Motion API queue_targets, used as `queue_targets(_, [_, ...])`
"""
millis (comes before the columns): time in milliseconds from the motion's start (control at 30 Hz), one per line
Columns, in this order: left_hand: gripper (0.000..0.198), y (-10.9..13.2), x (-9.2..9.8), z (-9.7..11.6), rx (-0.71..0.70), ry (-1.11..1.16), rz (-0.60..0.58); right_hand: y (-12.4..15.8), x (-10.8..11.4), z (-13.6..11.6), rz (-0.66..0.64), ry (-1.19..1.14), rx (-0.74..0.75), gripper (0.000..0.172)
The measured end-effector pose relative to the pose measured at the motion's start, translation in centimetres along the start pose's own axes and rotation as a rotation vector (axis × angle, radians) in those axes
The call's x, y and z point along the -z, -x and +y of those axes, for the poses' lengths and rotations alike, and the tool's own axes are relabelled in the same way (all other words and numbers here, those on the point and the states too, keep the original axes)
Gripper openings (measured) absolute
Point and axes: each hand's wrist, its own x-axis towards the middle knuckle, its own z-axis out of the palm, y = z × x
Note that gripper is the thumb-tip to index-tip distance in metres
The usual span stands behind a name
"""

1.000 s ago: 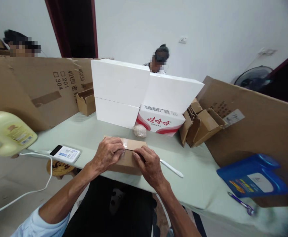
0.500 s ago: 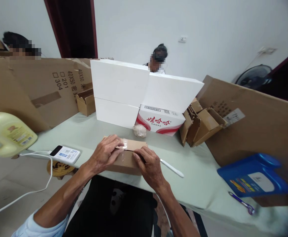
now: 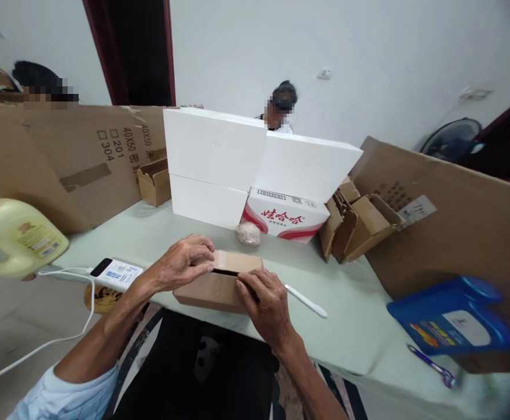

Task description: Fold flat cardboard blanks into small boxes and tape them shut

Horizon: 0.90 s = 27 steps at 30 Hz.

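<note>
"Now, where is the cardboard carton, and how does it lie?"

"On the green-covered table, near the front edge, apparently for easy reach. Its long axis runs left to right, roughly along that edge; the dark slit faces up."

"State of hands?"

"Left hand: fingers bent, thumb narrowly apart, at the far flap; whether it grips cannot be told. Right hand: closed on the carton's right end, probably steadying it. A knife-like white tool lies just beside, presumably kept handy."
</note>
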Motion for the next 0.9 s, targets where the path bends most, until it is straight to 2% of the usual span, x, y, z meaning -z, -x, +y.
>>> queue_targets(133, [0.002, -1.4, 0.7, 0.2, 0.034, 0.020, -0.153, 0.1, 0.2, -0.3, 0.053, 0.054, 0.078, 0.013])
queue_targets(233, [0.010, -2.4, 0.6, 0.6, 0.009, -0.031, -0.200, 0.2, 0.5, -0.4, 0.048, 0.084, 0.093, 0.012])
queue_targets(300, [0.013, -2.7, 0.3, 0.9, -0.027, -0.055, -0.195, 0.2, 0.5, -0.4, 0.056, 0.106, 0.096, 0.014])
queue_targets(433, [0.015, -2.8, -0.5, 1.1, -0.050, -0.069, -0.171, 0.4, 0.3, -0.5, 0.058, 0.182, 0.078, 0.027])
queue_targets(667, [0.017, -2.4, -1.8, 1.4, 0.038, -0.054, -0.069, 0.7, -0.1, -0.7, 0.043, 0.213, 0.056, 0.023])
queue_targets(900, [0.024, -3.0, -2.2, 1.6, 0.105, 0.030, -0.057, 0.9, -0.3, -0.8, 0.041, 0.194, 0.051, 0.022])
